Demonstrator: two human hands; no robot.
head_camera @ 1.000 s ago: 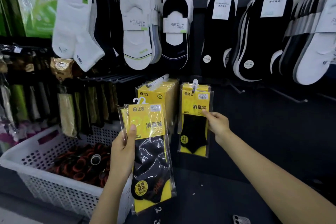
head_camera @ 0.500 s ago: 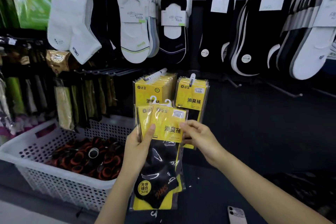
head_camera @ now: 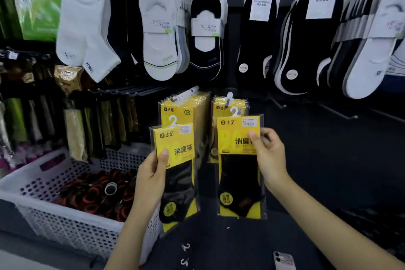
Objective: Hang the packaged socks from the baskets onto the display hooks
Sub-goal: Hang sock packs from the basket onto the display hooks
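Observation:
My left hand [head_camera: 153, 173] grips a yellow-and-black sock pack [head_camera: 175, 166] by its left edge, thumb on the yellow card. My right hand [head_camera: 268, 158] pinches a second, matching sock pack [head_camera: 238, 166] at its upper right and holds it upright, its white hanger just below the right display hook [head_camera: 229, 97]. That hook carries a few identical packs [head_camera: 228, 106]. The left display hook [head_camera: 186, 94] holds a thicker row of yellow packs [head_camera: 186, 109]. A white perforated basket [head_camera: 54, 210] stands at lower left, holding dark goods with red rims.
White and black socks [head_camera: 157, 28] hang in rows across the upper wall. Dark and olive packs [head_camera: 76, 131] hang at the left. Bare hooks [head_camera: 341, 114] stick out at the right. A phone [head_camera: 283, 261] and loose white hangers [head_camera: 185, 247] lie on the dark surface below.
My right hand left the hanging pack, came to the stack in my left hand and took one pack off it. It now holds that pack to the right, raised toward the right hook.

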